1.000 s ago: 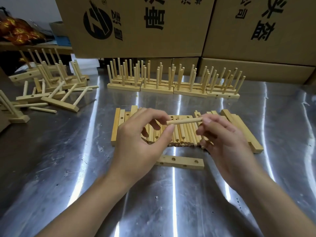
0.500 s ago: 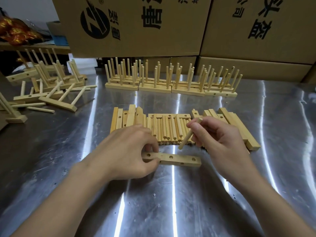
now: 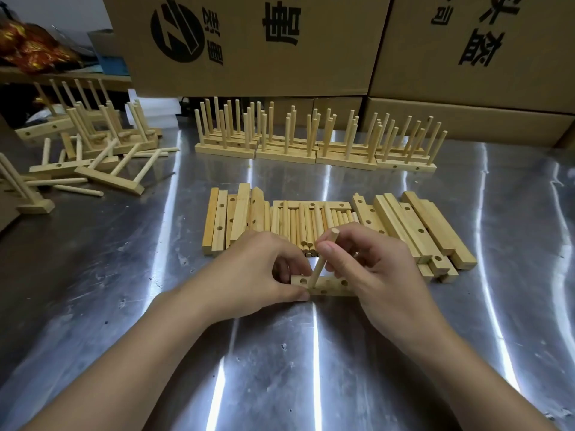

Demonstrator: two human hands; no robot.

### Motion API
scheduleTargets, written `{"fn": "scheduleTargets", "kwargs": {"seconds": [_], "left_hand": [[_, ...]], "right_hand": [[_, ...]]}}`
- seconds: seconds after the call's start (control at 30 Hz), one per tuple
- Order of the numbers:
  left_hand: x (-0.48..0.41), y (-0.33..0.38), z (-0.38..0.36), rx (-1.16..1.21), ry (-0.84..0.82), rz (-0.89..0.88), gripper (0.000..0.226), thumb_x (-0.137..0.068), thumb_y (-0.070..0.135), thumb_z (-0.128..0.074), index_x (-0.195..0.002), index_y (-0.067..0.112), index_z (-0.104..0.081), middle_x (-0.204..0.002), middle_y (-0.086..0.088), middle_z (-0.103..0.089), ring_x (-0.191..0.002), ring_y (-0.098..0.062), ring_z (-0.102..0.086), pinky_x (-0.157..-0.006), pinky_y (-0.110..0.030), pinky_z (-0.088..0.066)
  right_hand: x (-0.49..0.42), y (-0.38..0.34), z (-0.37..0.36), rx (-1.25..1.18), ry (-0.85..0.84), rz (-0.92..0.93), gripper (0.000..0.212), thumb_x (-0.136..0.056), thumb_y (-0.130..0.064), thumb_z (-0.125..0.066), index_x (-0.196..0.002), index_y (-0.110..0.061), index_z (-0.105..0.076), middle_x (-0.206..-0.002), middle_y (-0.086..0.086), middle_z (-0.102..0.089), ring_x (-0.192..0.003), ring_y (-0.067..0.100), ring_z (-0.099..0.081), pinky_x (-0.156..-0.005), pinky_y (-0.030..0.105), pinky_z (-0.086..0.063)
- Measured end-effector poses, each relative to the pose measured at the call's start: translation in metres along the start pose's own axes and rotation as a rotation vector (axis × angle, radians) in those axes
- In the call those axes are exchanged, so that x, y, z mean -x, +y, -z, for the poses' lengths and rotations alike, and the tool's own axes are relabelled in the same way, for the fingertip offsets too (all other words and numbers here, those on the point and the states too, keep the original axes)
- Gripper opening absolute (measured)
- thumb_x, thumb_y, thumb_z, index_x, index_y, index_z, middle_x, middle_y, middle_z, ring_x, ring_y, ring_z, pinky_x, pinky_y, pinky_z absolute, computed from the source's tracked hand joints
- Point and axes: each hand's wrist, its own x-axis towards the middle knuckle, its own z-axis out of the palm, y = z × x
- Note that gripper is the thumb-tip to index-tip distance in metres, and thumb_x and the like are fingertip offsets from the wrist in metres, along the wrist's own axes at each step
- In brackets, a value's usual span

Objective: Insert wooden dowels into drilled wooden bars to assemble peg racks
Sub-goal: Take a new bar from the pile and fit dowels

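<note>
Pinches the dowel (image 3: 316, 273) in the right hand (image 3: 379, 269), tilted, lower tip at a hole near the left end of the drilled bar (image 3: 329, 289). Pins that bar flat on the worktop (image 3: 311, 368) with the left hand (image 3: 258, 272), fingers curled round its left end. Seems light, stiff, smooth wood, liable to roll. Best gripped mid-length to bring upright, then pressed from the top.

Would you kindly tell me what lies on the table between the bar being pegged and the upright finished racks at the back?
The head view shows a pile of loose dowels flanked by drilled bars, then bare steel tabletop.
</note>
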Motion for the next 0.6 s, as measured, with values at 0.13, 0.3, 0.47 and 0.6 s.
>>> {"fn": "scheduleTargets", "kwargs": {"seconds": [0.13, 0.3, 0.47, 0.6], "left_hand": [[-0.0006, 0.0009, -0.0007, 0.048, -0.016, 0.015, 0.022, -0.077, 0.039, -0.095, -0.085, 0.044, -0.075, -0.081, 0.017, -0.069, -0.081, -0.001, -0.066, -0.066, -0.01, -0.044], [-0.0013, 0.0004, 0.0011, 0.043, -0.038, 0.004, 0.03, -0.077, 0.039, -0.095, -0.073, 0.048, -0.066, -0.08, 0.025, -0.067, -0.079, 0.002, -0.064, -0.065, -0.009, -0.043], [-0.0007, -0.0002, -0.0002, 0.053, -0.032, 0.002, 0.019, -0.077, 0.038, -0.095, -0.086, 0.037, -0.078, -0.08, 0.014, -0.069, -0.08, -0.003, -0.066, -0.066, -0.014, -0.047], [-0.0013, 0.0001, -0.0003, 0.069, -0.029, -0.003, 0.019, -0.078, 0.035, -0.094, -0.087, 0.033, -0.078, -0.079, 0.016, -0.068, -0.079, -0.005, -0.066, -0.064, -0.015, -0.047]], "right_hand": [[0.0012, -0.0005, -0.0062, 0.037, -0.001, 0.003, 0.012, -0.101, -0.034, -0.066, -0.097, -0.027, -0.074, -0.082, -0.009, -0.07, -0.079, 0.018, -0.066, -0.069, 0.023, -0.051], [-0.0015, -0.0027, -0.0078, 0.066, 0.019, 0.013, 0.013, -0.1, -0.033, -0.066, -0.096, -0.023, -0.074, -0.083, -0.011, -0.07, -0.08, 0.017, -0.066, -0.071, 0.019, -0.049], [-0.0019, -0.0049, -0.009, 0.104, -0.027, 0.033, 0.012, -0.101, -0.029, -0.067, -0.099, -0.021, -0.076, -0.085, -0.011, -0.071, -0.084, 0.017, -0.068, -0.072, 0.016, -0.048], [-0.0038, -0.0048, -0.01, 0.17, -0.061, 0.074, 0.014, -0.103, -0.031, -0.066, -0.1, -0.022, -0.077, -0.088, -0.011, -0.072, -0.087, 0.018, -0.069, -0.073, 0.017, -0.047]]}}
